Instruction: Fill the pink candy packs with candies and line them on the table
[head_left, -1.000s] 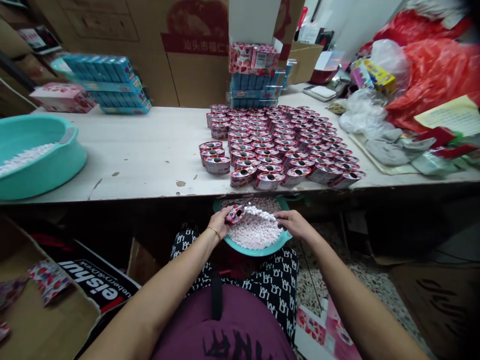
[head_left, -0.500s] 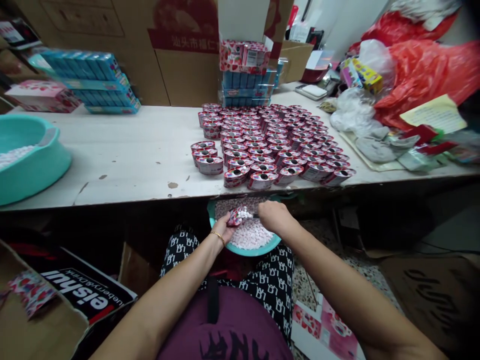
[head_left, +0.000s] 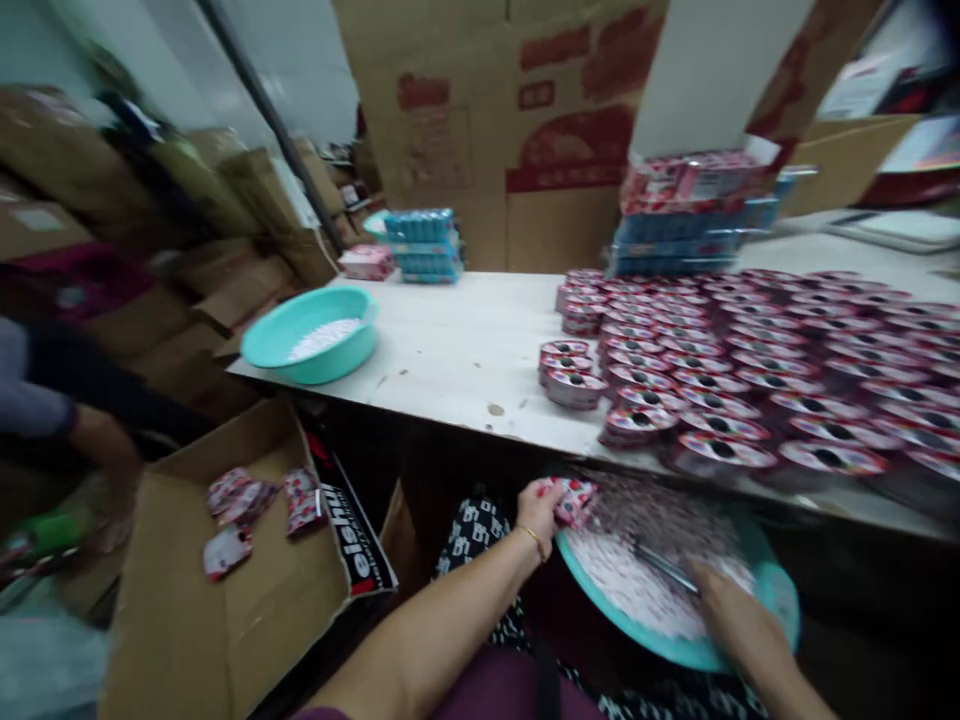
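My left hand (head_left: 538,510) grips a small red-and-pink printed packet (head_left: 576,500) at the left rim of a turquoise basin (head_left: 637,640). The basin sits low by my lap, partly under the table edge, and holds many small white pellets (head_left: 622,575). In my right hand (head_left: 739,610) is the handle of a metal spoon (head_left: 670,570). Its far end is down among the pellets, so the bowl cannot be made out. The packet's mouth is too blurred to see.
Rows of similar oval-topped packets (head_left: 720,455) stand on the white table (head_left: 450,370). A second turquoise basin (head_left: 330,365) with pellets is at the table's left. An open carton (head_left: 247,620) holds several packets. Beyond it, another person's hand (head_left: 112,470) shows.
The view has swung left, bringing the open carton and another person's arm into sight. My right hand has drawn the spoon away from the packet and lowered it into the pellets.
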